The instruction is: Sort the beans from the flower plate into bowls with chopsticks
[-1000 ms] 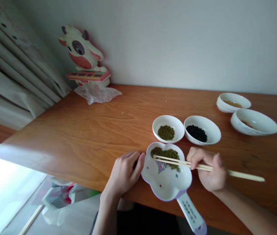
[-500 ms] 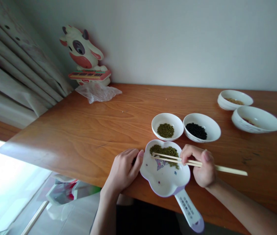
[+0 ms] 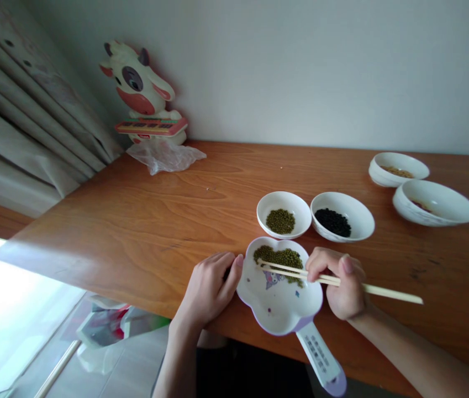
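My right hand is closed around a pair of light wooden chopsticks. Their tips dip into green mung beans at the far side of a white, flower-shaped dish with a purple rim. The dish's handle sticks out past the table's front edge. My left hand rests on the table with curled fingers, its thumb against the dish's left rim. Just behind the dish stand a white bowl of mung beans and a white bowl of black beans.
Two more white bowls, a farther one and a nearer one, stand at the right with small contents. A cow toy keyboard leans at the back left beside a clear plastic bag. The wooden table ends close to me.
The chopsticks have tilted slightly, their rear end a little lower. The dish, the bowls and my left hand stay nearly the same.
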The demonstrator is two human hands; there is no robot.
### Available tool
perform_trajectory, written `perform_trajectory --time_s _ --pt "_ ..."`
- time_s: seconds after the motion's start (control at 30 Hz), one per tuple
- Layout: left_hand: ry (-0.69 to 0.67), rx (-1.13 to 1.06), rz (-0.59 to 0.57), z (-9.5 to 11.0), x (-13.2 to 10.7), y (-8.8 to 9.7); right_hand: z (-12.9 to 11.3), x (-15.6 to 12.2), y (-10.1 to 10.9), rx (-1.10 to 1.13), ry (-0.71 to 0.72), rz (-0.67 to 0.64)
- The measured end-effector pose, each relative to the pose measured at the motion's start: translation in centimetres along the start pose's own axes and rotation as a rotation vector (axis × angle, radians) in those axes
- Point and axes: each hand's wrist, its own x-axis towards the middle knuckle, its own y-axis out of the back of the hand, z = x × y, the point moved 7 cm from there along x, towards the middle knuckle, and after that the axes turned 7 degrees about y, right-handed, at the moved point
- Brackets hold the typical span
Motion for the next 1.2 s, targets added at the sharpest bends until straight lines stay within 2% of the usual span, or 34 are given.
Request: perform_trajectory --time_s 0.37,0.53,0.63,0.77,0.83,0.93,1.2 --pt "0.005 -0.013 0.002 0.1 -0.1 0.1 0.0 0.2 0.2 0.029 -0.055 0.036" --pt "0.004 -0.014 0.001 0.1 -0.1 0.0 -0.1 0.4 0.7 0.103 -0.090 0.109" --pt "0.005 -0.016 0.000 0.0 -0.1 0.0 -0.8 1.2 1.9 0.125 -0.043 0.168" --pt "0.004 -0.012 -0.001 -0.1 -0.1 -0.1 -1.8 2.8 4.7 0.116 0.095 0.267" --pt "0.000 -0.010 -0.002 -0.1 -0.1 -0.1 -1.8 3.4 6.2 0.096 0.147 0.333" --pt "0.000 -0.010 0.000 0.0 -0.1 -0.1 -0.9 3.6 7.6 0.036 0.140 0.408" --pt "-0.004 -0.004 0.004 0.0 0.0 0.0 0.5 2.5 6.3 -0.174 0.080 0.241"
